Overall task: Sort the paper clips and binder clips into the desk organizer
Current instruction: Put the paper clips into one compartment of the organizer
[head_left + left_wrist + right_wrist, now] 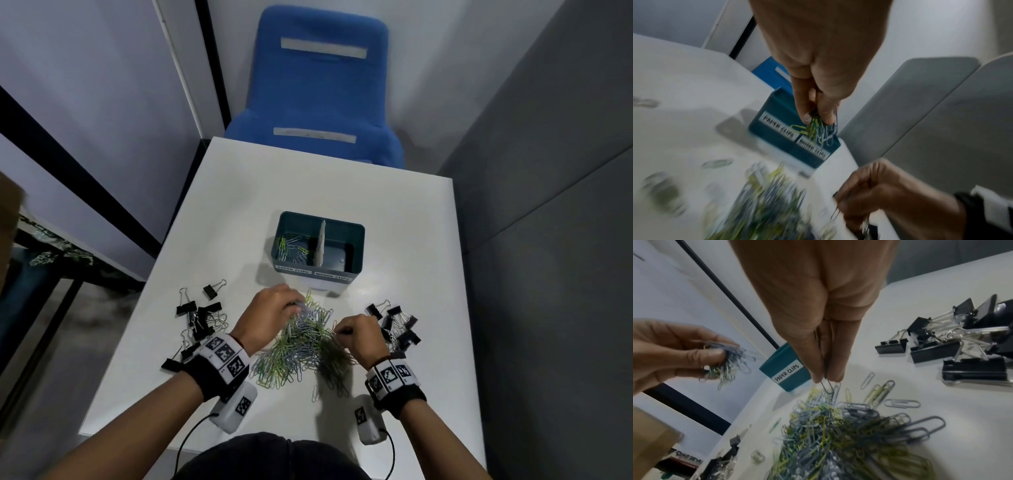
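A teal desk organizer stands mid-table, split by a divider; its left compartment holds a few paper clips, its right one looks empty. A big heap of coloured paper clips lies in front of it. My left hand is raised over the heap's far end and pinches a bunch of paper clips. My right hand sits at the heap's right side and pinches a single grey paper clip between thumb and finger. Black binder clips lie in two groups, left and right.
The white table is narrow, with its left and right edges close to the binder clip groups. A blue chair stands beyond the far edge. Grey partition panels rise on the right; a dark shelf is at the left.
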`<control>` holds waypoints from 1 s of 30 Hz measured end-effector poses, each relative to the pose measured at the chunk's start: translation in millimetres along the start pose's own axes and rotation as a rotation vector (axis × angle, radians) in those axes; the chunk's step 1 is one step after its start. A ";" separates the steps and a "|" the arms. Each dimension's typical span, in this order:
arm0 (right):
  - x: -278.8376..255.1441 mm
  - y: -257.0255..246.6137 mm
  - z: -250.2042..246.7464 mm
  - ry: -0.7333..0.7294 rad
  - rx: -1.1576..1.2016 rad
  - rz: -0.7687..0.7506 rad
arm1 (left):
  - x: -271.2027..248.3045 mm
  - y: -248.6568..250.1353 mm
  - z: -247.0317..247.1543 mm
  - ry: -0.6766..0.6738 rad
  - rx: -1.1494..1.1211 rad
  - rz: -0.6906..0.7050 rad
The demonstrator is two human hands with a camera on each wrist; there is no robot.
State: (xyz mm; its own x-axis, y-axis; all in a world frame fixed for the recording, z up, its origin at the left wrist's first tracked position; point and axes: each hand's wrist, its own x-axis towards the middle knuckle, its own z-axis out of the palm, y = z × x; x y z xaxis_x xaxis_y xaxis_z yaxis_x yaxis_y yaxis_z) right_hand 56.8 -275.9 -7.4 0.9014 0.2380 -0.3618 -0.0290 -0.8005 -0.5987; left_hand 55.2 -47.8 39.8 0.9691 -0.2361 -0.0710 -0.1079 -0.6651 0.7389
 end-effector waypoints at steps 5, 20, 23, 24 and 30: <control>-7.0 -11.2 -17.8 0.085 0.083 -0.017 | 44.6 27.8 -40.2 0.153 -0.021 0.038; 84.1 -118.4 -78.9 0.267 0.124 -0.159 | 52.6 -24.2 -17.0 0.116 0.178 -0.210; 104.5 -129.9 -77.4 0.227 0.067 -0.141 | 24.0 -48.3 2.8 -0.016 0.266 -0.355; 106.6 -129.3 -75.6 0.214 0.023 -0.131 | 16.0 -56.4 8.5 -0.095 0.308 -0.421; 78.6 -92.4 -38.8 0.153 -0.123 -0.161 | -14.5 -84.0 35.1 -0.290 0.376 -0.492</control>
State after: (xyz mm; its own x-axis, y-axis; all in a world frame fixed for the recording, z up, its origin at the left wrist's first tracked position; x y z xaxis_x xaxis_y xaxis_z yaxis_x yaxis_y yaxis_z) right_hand 147.1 -204.5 47.2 0.9454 0.2888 -0.1510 0.1641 -0.8222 -0.5450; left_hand 42.4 -13.4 -44.8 0.8321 0.0114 -0.5544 0.2093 -0.9323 0.2950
